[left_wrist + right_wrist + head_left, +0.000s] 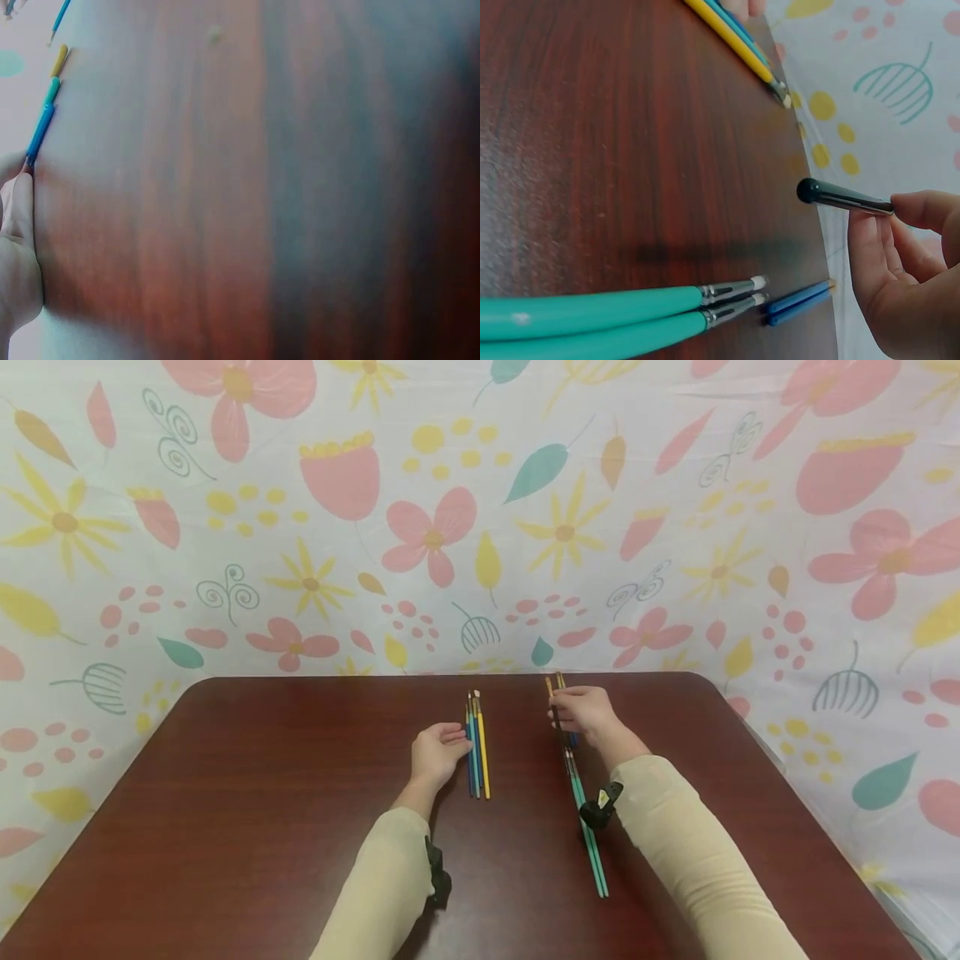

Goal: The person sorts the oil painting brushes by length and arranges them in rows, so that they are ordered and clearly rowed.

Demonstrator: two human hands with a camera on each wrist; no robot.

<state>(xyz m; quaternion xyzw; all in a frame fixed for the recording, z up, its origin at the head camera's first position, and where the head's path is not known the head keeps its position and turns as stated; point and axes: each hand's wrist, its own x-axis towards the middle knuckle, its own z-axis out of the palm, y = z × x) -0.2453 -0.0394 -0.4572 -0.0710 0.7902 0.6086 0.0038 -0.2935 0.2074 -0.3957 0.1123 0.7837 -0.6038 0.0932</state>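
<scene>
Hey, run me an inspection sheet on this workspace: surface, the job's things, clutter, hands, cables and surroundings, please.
Surface: reddish-brown wood-look table.
Job's things: upright-lying group of blue, teal and yellow brushes near the left hand; two green brushes and two blue brushes lie on the right; a dark brush is held above the table.
Clutter: nothing seen for certain.
Hands: left beside the brush group, contact unclear; right hand pinches the dark brush. Each wrist wears a black device.
Cables: nothing seen for certain.
Surroundings: white floral-print backdrop behind the table.
</scene>
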